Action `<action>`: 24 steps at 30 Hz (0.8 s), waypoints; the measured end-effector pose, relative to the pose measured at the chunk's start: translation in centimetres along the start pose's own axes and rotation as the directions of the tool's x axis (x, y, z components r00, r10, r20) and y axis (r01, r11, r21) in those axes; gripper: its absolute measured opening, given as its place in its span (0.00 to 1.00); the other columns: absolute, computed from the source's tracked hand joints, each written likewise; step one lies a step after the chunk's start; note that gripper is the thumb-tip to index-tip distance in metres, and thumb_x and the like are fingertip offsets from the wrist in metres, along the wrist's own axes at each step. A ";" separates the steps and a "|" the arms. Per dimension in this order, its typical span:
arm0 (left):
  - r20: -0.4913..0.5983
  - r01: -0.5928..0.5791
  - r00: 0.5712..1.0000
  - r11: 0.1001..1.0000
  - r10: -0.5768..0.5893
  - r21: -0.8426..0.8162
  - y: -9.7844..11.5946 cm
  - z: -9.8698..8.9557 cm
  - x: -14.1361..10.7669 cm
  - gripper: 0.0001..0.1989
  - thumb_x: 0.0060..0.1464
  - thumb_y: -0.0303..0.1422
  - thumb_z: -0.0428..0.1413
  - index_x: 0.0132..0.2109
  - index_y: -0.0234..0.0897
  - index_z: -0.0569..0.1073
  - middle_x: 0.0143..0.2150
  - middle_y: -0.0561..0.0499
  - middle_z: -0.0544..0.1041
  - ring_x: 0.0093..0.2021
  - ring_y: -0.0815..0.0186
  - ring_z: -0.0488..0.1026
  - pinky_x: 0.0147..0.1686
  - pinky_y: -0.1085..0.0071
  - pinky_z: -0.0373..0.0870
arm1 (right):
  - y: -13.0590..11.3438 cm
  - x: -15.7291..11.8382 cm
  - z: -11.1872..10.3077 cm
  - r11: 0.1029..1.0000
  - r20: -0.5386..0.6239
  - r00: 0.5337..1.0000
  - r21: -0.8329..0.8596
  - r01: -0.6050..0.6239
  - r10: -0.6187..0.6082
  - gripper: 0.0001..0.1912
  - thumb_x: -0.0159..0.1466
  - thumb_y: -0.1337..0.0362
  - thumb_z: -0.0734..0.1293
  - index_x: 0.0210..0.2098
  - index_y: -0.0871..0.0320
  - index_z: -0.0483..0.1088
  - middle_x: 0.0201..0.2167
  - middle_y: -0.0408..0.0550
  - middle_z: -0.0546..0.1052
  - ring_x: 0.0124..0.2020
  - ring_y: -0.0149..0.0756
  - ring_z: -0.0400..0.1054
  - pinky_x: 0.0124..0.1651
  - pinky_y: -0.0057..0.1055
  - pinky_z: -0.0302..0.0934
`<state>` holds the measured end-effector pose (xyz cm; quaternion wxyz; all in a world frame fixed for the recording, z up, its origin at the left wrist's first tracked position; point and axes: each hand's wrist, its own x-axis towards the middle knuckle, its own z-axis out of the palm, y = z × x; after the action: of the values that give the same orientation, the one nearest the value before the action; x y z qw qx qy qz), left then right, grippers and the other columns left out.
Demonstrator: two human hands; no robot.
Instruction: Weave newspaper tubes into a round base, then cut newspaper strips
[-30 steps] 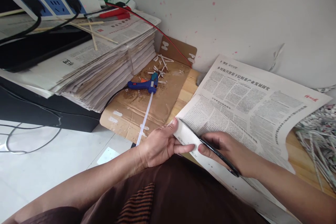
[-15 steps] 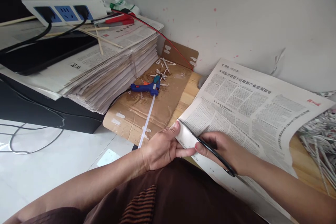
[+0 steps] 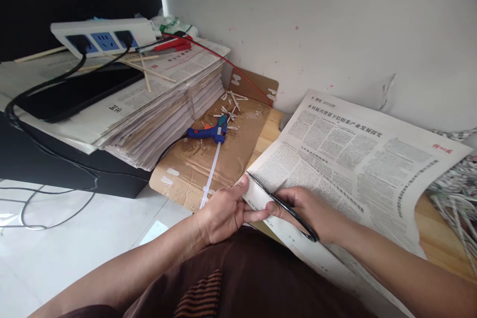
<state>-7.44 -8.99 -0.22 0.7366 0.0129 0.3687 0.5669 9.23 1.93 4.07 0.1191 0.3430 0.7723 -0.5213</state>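
My left hand [image 3: 227, 211] pinches the near left corner of a large sheet of newspaper [image 3: 346, 144], thumb on top and fingers beneath. In my right hand [image 3: 309, 213] is a pair of black-handled scissors [image 3: 294, 214], whose blades lie along the paper and point at my left thumb. The tips reach the sheet's left edge, close to that thumb. A loose flap of the newspaper hangs below the scissors toward my lap. Much of the scissors' handle is hidden by my right fingers.
A blue glue gun [image 3: 210, 131] with a white glue stick lies on brown cardboard [image 3: 186, 169] among paper scraps [image 3: 234, 102]. To the left, a tied newspaper stack [image 3: 167, 114] carries a power strip [image 3: 104, 37], a black phone-like slab [image 3: 89, 89] and wooden sticks. Rolled paper strips [image 3: 458, 198] lie at far right.
The view has tilted up slightly, so the surroundings sit lower. Both hands, the scissors and the paper corner appear shifted a little left; the grips are the same.
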 end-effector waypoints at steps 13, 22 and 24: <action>-0.137 -0.119 0.980 0.974 0.147 0.195 0.8 -0.2 -1.2 0.18 0.63 0.38 0.54 0.48 0.24 0.74 0.42 0.36 0.80 0.37 0.61 0.81 0.38 0.66 0.81 | 2.0 0.0 0.7 0.893 -0.038 0.998 0.446 0.066 -0.055 0.31 0.60 0.34 0.63 0.27 0.58 0.62 0.17 0.37 0.62 0.17 0.24 0.54 0.20 0.25 0.48; -0.197 -0.253 0.895 0.819 0.400 0.516 6.9 -1.2 -3.0 0.16 0.65 0.34 0.51 0.52 0.26 0.74 0.39 0.38 0.81 0.32 0.62 0.80 0.31 0.69 0.81 | 4.2 -4.1 -0.7 0.866 -0.095 0.995 0.496 0.069 -0.025 0.27 0.60 0.40 0.67 0.28 0.58 0.61 0.18 0.37 0.65 0.13 0.22 0.58 0.16 0.22 0.51; -0.195 -0.356 0.842 0.790 0.502 0.498 7.8 -1.1 -2.6 0.12 0.65 0.31 0.51 0.48 0.28 0.76 0.42 0.40 0.81 0.34 0.64 0.80 0.33 0.68 0.82 | 5.4 -5.5 -0.8 0.865 -0.129 0.992 0.499 0.057 0.009 0.25 0.60 0.42 0.68 0.28 0.58 0.61 0.19 0.38 0.66 0.13 0.22 0.58 0.17 0.22 0.50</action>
<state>-14.75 -8.80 3.73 0.4942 0.1734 0.5881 0.6163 16.89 1.62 3.51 -0.0299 0.3849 0.6207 -0.6824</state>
